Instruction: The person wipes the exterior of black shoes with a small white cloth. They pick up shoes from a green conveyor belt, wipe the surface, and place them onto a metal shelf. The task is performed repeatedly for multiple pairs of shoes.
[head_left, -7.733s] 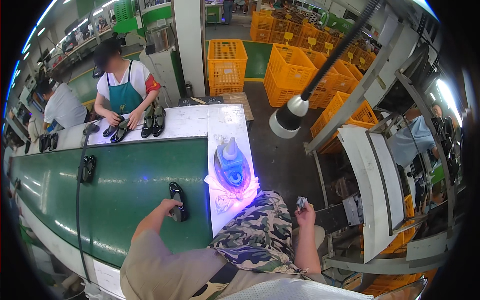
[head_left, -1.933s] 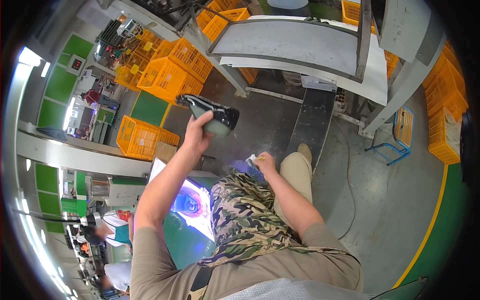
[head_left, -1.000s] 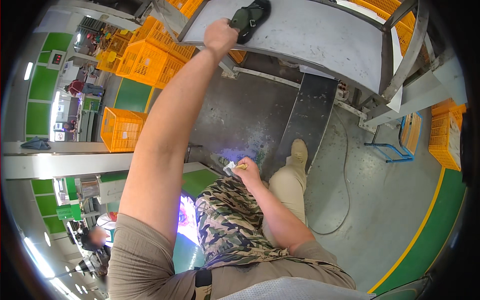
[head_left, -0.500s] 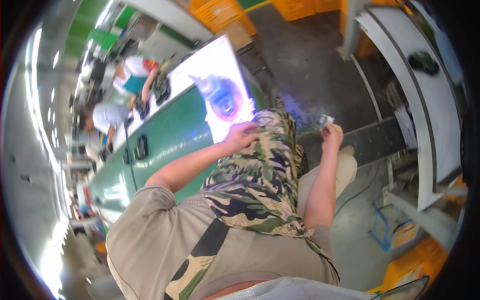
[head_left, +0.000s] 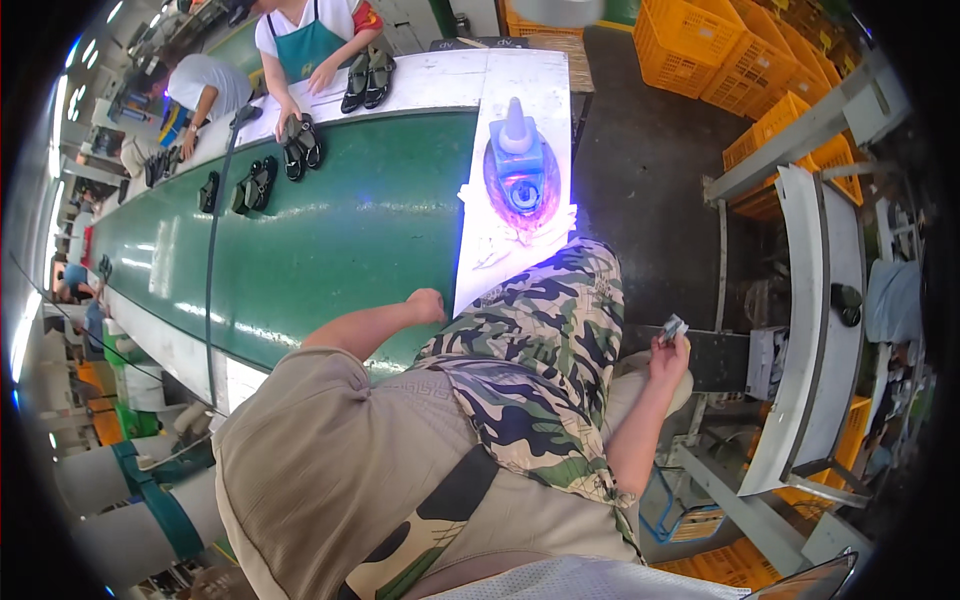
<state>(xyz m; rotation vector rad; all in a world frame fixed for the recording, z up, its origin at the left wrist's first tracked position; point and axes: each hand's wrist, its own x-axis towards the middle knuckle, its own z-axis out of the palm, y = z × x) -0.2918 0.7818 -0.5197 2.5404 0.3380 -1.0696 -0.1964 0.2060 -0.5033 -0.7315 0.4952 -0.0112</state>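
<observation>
My left hand (head_left: 428, 305) is closed in a loose fist above the near edge of the green belt, with nothing showing in it. Off to the right, my right hand (head_left: 668, 362) pinches a small crumpled grey-silver piece (head_left: 675, 327) in its fingertips, out over the floor beside my knee. Ahead of my lap, a blue container with a pale cone-shaped top (head_left: 516, 140) stands in a stained patch on a white board (head_left: 490, 250) under purplish light. A camouflage apron (head_left: 550, 310) covers my lap.
Several dark sandals (head_left: 255, 187) lie on the green conveyor belt (head_left: 330, 250). Across it, a co-worker in a teal apron (head_left: 300, 50) handles a pair. Orange crates (head_left: 690, 50) stand back right. A white rack (head_left: 805, 330) rises at my right, with one dark shoe (head_left: 846, 303).
My view has turned toward the left, bringing more of the belt and the co-worker in. My left hand has left my lap for the belt's edge and closed. The right keeps the grey-silver piece.
</observation>
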